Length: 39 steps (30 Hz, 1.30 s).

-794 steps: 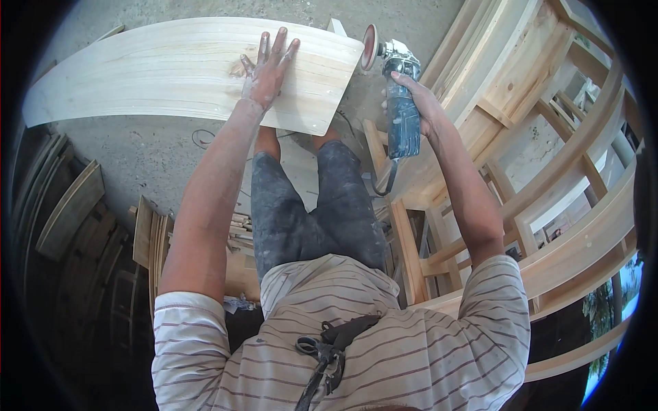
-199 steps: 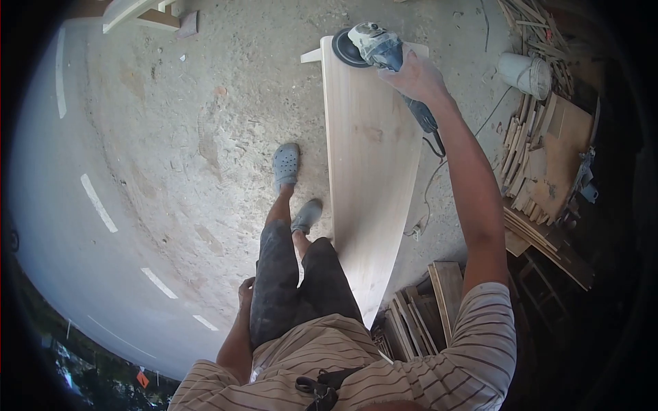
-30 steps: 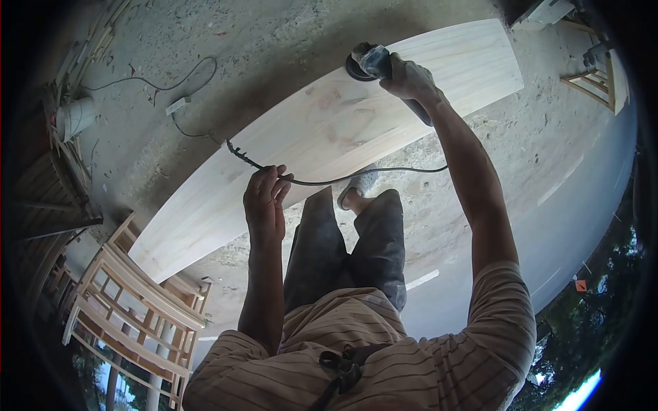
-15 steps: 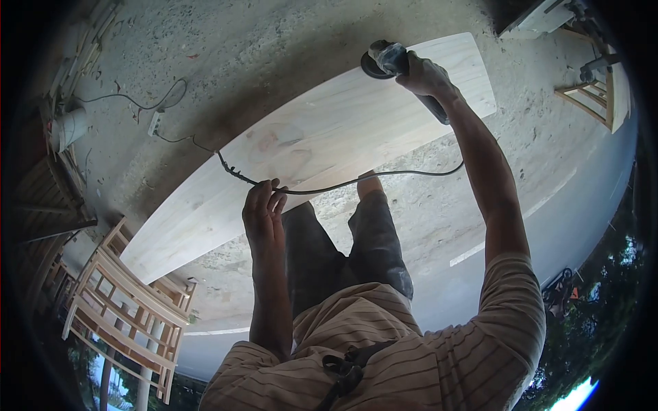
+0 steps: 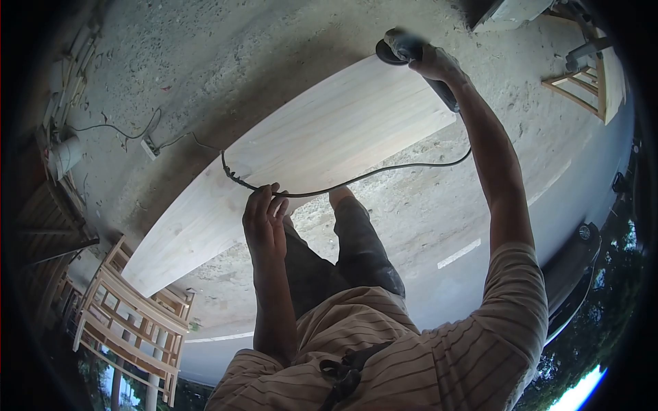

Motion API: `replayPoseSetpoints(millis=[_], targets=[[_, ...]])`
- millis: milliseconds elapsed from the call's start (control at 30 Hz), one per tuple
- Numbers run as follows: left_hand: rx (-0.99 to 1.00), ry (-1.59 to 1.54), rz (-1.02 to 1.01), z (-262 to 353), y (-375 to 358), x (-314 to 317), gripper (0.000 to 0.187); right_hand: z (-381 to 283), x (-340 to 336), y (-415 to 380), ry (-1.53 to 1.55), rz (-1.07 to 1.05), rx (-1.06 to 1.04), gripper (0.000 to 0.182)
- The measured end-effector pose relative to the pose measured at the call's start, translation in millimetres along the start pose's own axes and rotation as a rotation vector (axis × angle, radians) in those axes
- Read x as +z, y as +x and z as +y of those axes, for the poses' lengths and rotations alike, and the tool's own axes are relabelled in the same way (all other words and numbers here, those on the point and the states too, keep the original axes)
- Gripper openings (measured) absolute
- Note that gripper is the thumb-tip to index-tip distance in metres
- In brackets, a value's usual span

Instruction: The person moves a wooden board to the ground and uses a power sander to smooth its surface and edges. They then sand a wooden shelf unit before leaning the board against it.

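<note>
Head view of a person sanding a long wooden board [image 5: 308, 147] that lies raised above the concrete floor [image 5: 226, 55]; its supports are hidden. The right hand [image 5: 433, 63] has its fingers wrapped tight around the body of a power sander [image 5: 404, 49], whose disc rests on the board's far edge near its right end. The left hand [image 5: 264, 220], at the board's near edge, holds the black power cord [image 5: 356, 180] lifted in closed fingers, so that the cord arcs across the board's near edge to the tool. Farther left, the cord runs across the floor to a plug block [image 5: 149, 146]. A slatted wooden frame [image 5: 130, 322] stands beyond the board's left end. Risk: with the disc so close to the edge, tilting could gouge or round the wood; slack cord could drift under the disc.
</note>
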<state>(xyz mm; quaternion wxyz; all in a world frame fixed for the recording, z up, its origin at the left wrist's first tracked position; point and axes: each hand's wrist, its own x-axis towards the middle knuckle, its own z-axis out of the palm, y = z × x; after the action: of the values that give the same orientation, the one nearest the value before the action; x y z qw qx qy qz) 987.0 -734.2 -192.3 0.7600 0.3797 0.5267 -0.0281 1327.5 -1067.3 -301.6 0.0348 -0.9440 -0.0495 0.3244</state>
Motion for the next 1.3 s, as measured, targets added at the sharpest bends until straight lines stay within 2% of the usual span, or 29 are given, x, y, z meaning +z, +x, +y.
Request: replayPoseSetpoints(millis=[367, 433, 567, 600, 667, 767, 1133, 1233, 1300], targets=[[0.005, 0.05, 0.016, 2, -6, 33, 0.023, 54, 9, 19, 0.137, 0.163, 0.183, 0.056], [0.006, 0.039, 0.043, 3, -4, 29, 0.022, 58, 6, 13, 0.343, 0.132, 0.141, 0.05], [0.023, 0.077, 0.08, 7, -5, 25, 0.021, 73, 38, 8, 0.535, 0.18, 0.182, 0.046], [0.014, 0.121, 0.047, 4, -2, 14, 0.034, 75, 46, 6, 0.632, 0.201, 0.19, 0.047], [0.012, 0.117, 0.042, 7, -4, 13, 0.034, 65, 39, -19, 0.783, 0.223, 0.195, 0.049], [0.015, 0.118, 0.034, 9, -3, 7, 0.034, 69, 47, -32, 0.8, 0.195, 0.283, 0.051], [-0.005, 0.188, -0.011, 18, -2, -3, 0.036, 98, 92, -84, 0.881, 0.182, 0.353, 0.044], [-0.024, 0.2, 0.012, 20, -5, -1, 0.036, 101, 96, -99, 0.868, 0.204, 0.379, 0.045], [-0.013, 0.189, 0.068, 21, -8, 3, 0.029, 101, 95, -109, 0.861, 0.198, 0.4, 0.045]])
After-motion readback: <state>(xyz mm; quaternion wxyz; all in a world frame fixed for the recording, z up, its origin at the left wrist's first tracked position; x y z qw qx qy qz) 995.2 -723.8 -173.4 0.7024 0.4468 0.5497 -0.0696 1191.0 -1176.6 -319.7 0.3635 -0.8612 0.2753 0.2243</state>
